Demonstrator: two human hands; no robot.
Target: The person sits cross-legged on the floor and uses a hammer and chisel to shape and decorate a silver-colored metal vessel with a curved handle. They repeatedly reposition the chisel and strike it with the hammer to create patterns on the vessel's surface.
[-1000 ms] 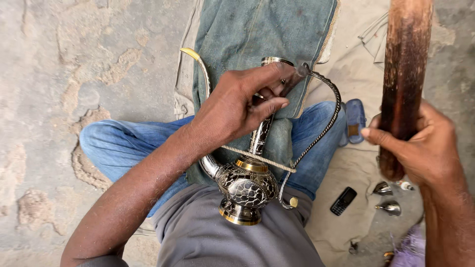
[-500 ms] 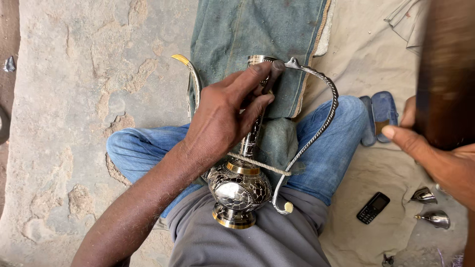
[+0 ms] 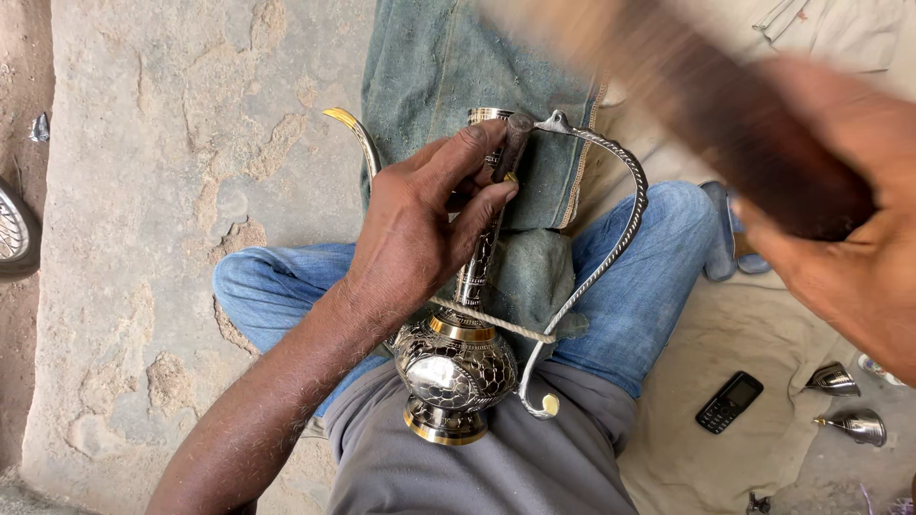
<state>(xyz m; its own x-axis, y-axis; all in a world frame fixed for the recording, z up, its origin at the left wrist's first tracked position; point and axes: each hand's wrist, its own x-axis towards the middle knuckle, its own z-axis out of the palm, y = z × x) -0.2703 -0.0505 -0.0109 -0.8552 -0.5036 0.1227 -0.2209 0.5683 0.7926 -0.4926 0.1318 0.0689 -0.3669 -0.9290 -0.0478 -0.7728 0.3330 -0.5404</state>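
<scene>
An engraved metal ewer (image 3: 456, 367) with a long neck, curved spout and twisted handle lies across my lap, tied down by a rope (image 3: 496, 324). My left hand (image 3: 420, 234) holds a small dark punch (image 3: 513, 143) against the ewer's neck near its rim. My right hand (image 3: 840, 248) grips a thick dark wooden mallet (image 3: 735, 124), raised at the upper right and blurred by motion.
A green cloth (image 3: 458, 67) lies over my jeans and the stone floor (image 3: 143, 191). On a beige sheet (image 3: 725, 343) at the right lie a black phone (image 3: 729, 401) and two small metal bells (image 3: 844, 401). A wheel edge (image 3: 14, 234) shows at the far left.
The mallet in my right hand has swung from upright at the right edge across the upper right. My left hand keeps the punch on the ewer's neck. The view has shifted slightly.
</scene>
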